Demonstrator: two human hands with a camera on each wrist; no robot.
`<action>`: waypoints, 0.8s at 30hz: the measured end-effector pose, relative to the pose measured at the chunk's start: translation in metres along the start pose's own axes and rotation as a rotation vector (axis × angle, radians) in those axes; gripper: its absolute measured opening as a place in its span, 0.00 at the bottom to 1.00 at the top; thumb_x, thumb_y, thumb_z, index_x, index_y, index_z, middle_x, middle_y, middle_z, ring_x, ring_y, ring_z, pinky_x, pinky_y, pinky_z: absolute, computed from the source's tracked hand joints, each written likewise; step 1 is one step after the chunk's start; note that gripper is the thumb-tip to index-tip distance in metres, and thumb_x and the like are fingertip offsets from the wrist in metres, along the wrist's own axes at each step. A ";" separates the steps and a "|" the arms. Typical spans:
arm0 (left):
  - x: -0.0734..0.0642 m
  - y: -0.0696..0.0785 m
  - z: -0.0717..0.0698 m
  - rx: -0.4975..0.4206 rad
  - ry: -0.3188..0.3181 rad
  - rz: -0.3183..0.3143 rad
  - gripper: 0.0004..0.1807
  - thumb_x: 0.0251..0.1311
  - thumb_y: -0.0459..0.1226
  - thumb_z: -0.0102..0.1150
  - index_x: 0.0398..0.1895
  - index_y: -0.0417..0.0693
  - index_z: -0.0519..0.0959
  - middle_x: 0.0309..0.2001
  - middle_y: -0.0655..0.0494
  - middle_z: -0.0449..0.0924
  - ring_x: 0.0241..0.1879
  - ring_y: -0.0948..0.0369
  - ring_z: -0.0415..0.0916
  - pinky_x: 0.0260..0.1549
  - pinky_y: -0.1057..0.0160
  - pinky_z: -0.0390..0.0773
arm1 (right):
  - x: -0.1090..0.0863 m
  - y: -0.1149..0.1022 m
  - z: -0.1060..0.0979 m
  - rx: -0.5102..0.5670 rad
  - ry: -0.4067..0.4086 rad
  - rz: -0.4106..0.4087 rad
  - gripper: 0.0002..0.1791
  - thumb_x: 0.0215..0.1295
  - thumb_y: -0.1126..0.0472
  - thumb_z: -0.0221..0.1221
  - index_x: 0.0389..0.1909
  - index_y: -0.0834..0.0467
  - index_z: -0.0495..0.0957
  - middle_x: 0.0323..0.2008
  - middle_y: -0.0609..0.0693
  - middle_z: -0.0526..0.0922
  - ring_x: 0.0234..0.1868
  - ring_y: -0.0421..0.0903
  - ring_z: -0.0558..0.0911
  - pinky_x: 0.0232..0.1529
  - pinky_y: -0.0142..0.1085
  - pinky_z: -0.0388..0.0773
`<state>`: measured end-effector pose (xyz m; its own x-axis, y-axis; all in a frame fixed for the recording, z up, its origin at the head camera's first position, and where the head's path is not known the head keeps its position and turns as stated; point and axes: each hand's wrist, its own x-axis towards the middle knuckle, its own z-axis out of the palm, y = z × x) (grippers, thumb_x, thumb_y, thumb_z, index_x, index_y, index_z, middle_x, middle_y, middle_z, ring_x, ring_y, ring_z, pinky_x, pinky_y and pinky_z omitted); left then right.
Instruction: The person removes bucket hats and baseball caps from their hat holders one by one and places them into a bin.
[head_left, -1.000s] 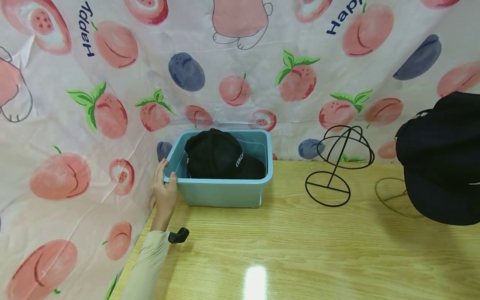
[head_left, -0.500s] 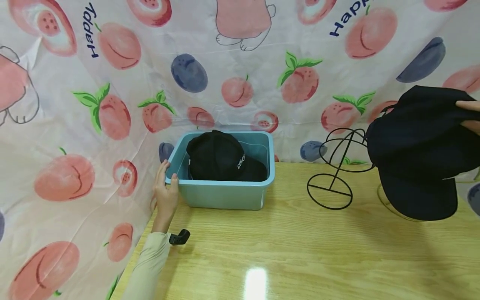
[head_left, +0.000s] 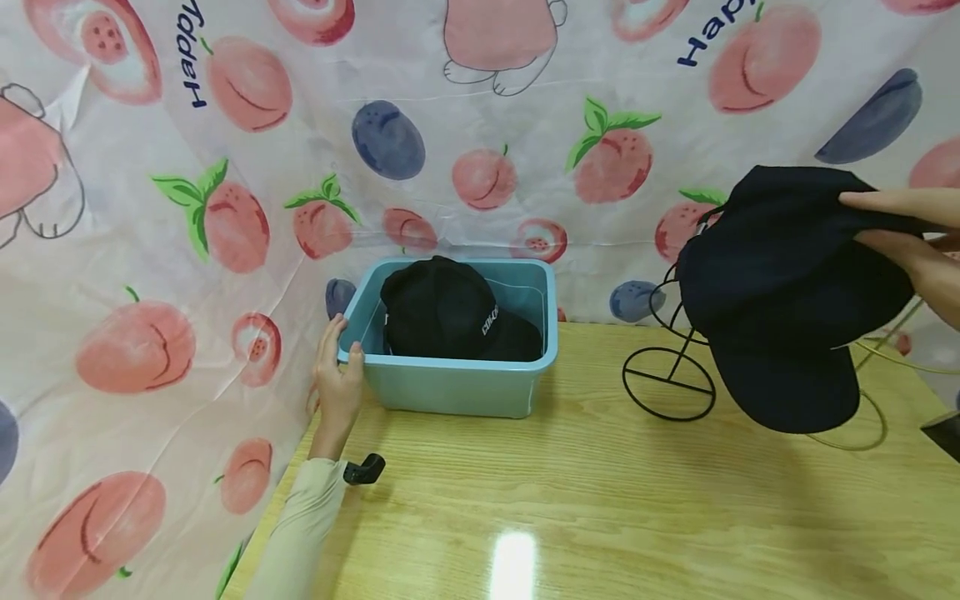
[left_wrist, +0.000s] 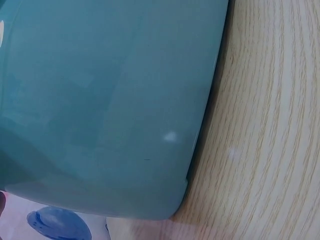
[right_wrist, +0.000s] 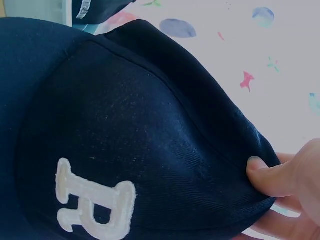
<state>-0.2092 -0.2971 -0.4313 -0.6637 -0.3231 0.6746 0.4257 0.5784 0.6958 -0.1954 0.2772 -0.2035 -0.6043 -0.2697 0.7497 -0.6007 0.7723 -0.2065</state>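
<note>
A navy baseball cap (head_left: 787,275) hangs in the air over the right side of the table. My right hand (head_left: 918,242) pinches its crown between thumb and fingers, and the brim points down. In the right wrist view a white letter R (right_wrist: 95,205) shows on the cap's front. My left hand (head_left: 339,392) touches the near left corner of a blue plastic bin (head_left: 450,387), its fingers along the left side and its thumb by the front rim. Inside the bin lies a black cap (head_left: 442,308) with white lettering, brim to the right.
A black wire hat stand (head_left: 669,383) stands right of the bin, its top partly hidden by the navy cap. Behind that cap is a gold wire stand (head_left: 873,433), also partly hidden. Patterned cloth (head_left: 480,217) hangs behind and left of the wooden table (head_left: 600,500).
My right hand has come into view, carrying the navy cap leftward from the right edge to in front of the stands. My left hand stays at the bin's corner.
</note>
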 end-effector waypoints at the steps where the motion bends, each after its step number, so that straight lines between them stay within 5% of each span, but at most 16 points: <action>1: 0.000 0.000 0.000 0.000 -0.002 -0.002 0.25 0.60 0.35 0.50 0.62 0.37 0.70 0.65 0.47 0.66 0.66 0.53 0.60 0.64 0.49 0.58 | 0.002 -0.006 0.000 0.004 -0.015 -0.001 0.18 0.64 0.69 0.55 0.55 0.60 0.78 0.46 0.09 0.62 0.38 0.10 0.64 0.33 0.10 0.58; 7: 0.000 0.002 0.002 0.001 0.008 -0.001 0.25 0.59 0.34 0.51 0.61 0.35 0.71 0.64 0.43 0.66 0.66 0.52 0.60 0.63 0.49 0.58 | 0.015 -0.032 0.010 0.053 -0.066 -0.039 0.24 0.59 0.77 0.57 0.55 0.57 0.79 0.45 0.11 0.65 0.39 0.13 0.66 0.38 0.12 0.61; 11: 0.000 0.027 0.002 -0.016 0.023 0.017 0.23 0.58 0.28 0.49 0.58 0.27 0.70 0.62 0.35 0.66 0.64 0.44 0.60 0.63 0.51 0.58 | 0.023 -0.044 0.013 0.013 -0.098 -0.081 0.29 0.55 0.79 0.59 0.57 0.53 0.78 0.46 0.40 0.82 0.37 0.13 0.64 0.35 0.13 0.60; 14: 0.001 0.045 0.001 -0.024 0.034 0.022 0.23 0.56 0.24 0.49 0.56 0.22 0.69 0.60 0.30 0.66 0.63 0.39 0.60 0.63 0.52 0.58 | 0.029 -0.052 0.015 -0.022 -0.121 -0.120 0.32 0.52 0.80 0.61 0.57 0.52 0.78 0.39 0.63 0.83 0.33 0.13 0.62 0.29 0.17 0.60; 24: 0.001 0.045 0.002 -0.032 0.025 0.006 0.23 0.57 0.26 0.49 0.58 0.24 0.68 0.62 0.34 0.66 0.64 0.41 0.59 0.62 0.45 0.57 | 0.047 -0.067 0.035 0.061 -0.118 -0.258 0.33 0.43 0.82 0.65 0.52 0.55 0.81 0.40 0.59 0.84 0.37 0.18 0.67 0.41 0.12 0.62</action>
<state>-0.1920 -0.2699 -0.4000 -0.6455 -0.3386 0.6847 0.4492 0.5567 0.6988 -0.2020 0.1922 -0.1764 -0.4816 -0.5208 0.7048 -0.7709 0.6343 -0.0581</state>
